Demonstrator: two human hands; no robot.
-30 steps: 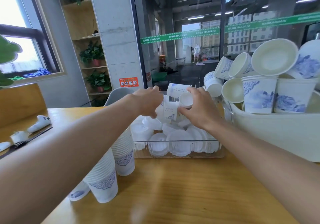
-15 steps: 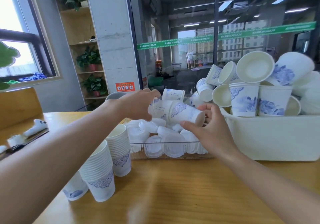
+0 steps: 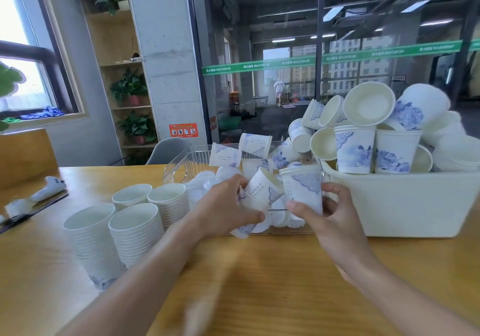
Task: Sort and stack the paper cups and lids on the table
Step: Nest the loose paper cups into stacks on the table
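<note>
Lowered cups (image 3: 285, 192) front lid-filled clear tray (image 3: 179, 164).

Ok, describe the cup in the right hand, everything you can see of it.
The cup is white paper with a blue ornamental print near its rolled rim and a fainter blue wash lower down. It stands roughly upright, mouth up, lifted in front of the clear bin of lids. The right hand grips it, thumb across the front and fingers curled round the right side. Its left side sits close against a tilted cup in the left hand; contact is unclear.
</note>
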